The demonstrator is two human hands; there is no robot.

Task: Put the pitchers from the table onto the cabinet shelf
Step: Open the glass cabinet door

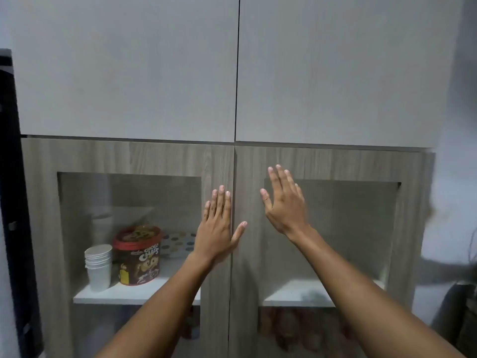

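I face a wood-grain cabinet with two shut glass-paned doors, the left door (134,156) and the right door (335,164). My left hand (219,226) lies flat on the left door's frame beside the centre seam, fingers up, holding nothing. My right hand (284,202) is raised in front of the right door's frame, fingers spread and empty; whether it touches the door I cannot tell. Behind the glass runs a white shelf (289,293). No pitcher and no table is in view.
On the shelf behind the left glass stand a stack of white paper cups (98,267), a red Choco Chips tub (139,254) and a dotted plate (178,244). Two plain grey upper doors (129,73) are shut. A dark frame (13,202) runs down the left edge.
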